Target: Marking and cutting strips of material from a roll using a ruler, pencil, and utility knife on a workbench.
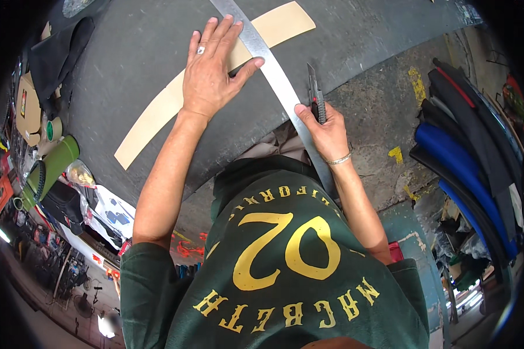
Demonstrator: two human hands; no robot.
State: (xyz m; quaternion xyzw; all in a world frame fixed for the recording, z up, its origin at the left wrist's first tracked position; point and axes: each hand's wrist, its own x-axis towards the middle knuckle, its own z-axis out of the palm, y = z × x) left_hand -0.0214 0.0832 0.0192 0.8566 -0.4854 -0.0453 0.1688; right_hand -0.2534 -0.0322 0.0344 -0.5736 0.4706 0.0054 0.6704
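A long strip of beige sheet material lies at a slant across the dark grey work table. Over it runs a long metal ruler, crossing the strip and reaching past the table's near edge towards my body. My left hand lies flat with fingers stretched out, on the strip and against the ruler's left side, its thumb on the metal. In my right hand is a utility knife, its blade pointing away from me. The right thumb touches the ruler. The blade is apart from the strip.
Blue and black rolls of material stand on the right beyond the table edge. On the left are a green roll, a tape roll, a cardboard box and black sheet material. Worn floor shows below the table.
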